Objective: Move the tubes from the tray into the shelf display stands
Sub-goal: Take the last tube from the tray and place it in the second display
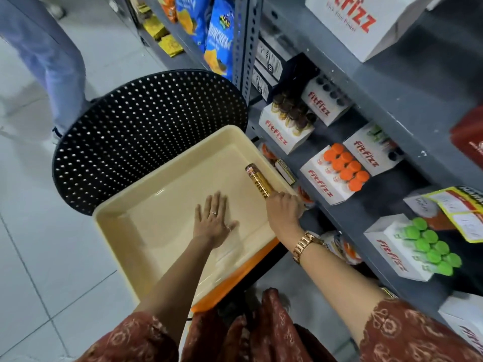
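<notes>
1. Patterned maroon sleeves [407, 333] fill the bottom edge, nearest the camera, and both bare forearms reach out from them over the tray.
2. Right hand [283, 209], the one with a gold watch [304, 246] on its wrist, has its grip curled tight around the near end of a gold tube [258, 182]; the fingertips are hidden under the hand.
3. That tube lies along the tray's right wall, its far end pointing toward the shelf, and it is the only tube in the tray.
4. Left hand [213, 220] lies flat, palm down, on the tray floor, its grip spread and pinching nothing; a ring shows on one finger.
5. Beneath both hands, the cream tray [122, 220] sits on a black perforated chair [146, 126], with an orange edge [235, 280] showing under its near side.
6. Just right of the tray, the grey shelf [366, 212] carries white display stands: one with brown-capped tubes [292, 114], one with orange-capped tubes [346, 168], one with green-capped tubes [431, 248].
7. Blue snack bags [217, 35] stand on the shelving further back.
</notes>
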Motion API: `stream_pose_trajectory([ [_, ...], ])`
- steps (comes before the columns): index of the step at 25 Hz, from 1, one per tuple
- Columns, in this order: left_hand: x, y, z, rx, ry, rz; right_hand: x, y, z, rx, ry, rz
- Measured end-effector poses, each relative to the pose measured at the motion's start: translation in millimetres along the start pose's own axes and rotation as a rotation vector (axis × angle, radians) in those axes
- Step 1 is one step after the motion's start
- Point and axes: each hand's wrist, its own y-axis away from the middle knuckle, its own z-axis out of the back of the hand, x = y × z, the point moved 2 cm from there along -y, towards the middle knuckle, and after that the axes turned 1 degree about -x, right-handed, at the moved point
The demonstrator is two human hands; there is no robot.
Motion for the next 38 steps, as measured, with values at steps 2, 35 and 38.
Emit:
stream_pose_trajectory([
  [2,-1,0,2,0.005,-0.002,-0.002,-5,0,5,0.015,-0.135,-0.017],
  [35,-391,113,134,-0.667,-0.045,-1.114,-374,268,248,-0.328,-0.791,-0.786],
  [38,-434,134,125,-0.645,-0.056,-1.217,-399,297,246,-0.391,-0.748,-0.888],
])
